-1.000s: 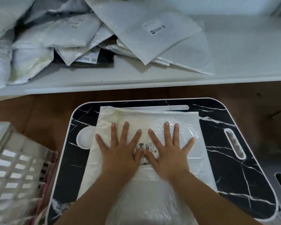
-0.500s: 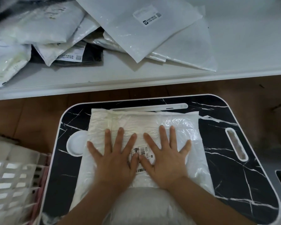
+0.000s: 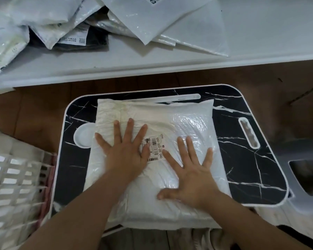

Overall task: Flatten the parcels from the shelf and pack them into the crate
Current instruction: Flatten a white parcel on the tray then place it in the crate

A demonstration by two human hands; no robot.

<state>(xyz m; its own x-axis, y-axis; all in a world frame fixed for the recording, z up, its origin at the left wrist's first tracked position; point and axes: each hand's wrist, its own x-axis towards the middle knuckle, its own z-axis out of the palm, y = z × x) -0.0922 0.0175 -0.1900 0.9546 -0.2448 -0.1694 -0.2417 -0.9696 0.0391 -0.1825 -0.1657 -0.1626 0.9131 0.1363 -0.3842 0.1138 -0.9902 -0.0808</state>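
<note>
A white plastic parcel [image 3: 172, 123] with a barcode label [image 3: 154, 147] lies flat on a small black marble-patterned table [image 3: 246, 159]. My left hand [image 3: 126, 150] presses on its left half with fingers spread, the thumb over the label's edge. My right hand [image 3: 192, 174] presses flat on the parcel's right half, lower down, fingers spread. A white slatted crate [image 3: 14, 192] stands at the lower left beside the table. More white parcels [image 3: 161, 20] lie piled on the white shelf [image 3: 152, 65] beyond the table.
A dark parcel [image 3: 96, 38] lies among the white ones on the shelf. Brown wooden floor shows between shelf and table. A grey stool-like object with a cut-out [image 3: 307, 177] sits at the right of the table.
My right hand has slid toward me and to the right across the parcel, away from the label. My left hand stays near the label. The view has tilted down.
</note>
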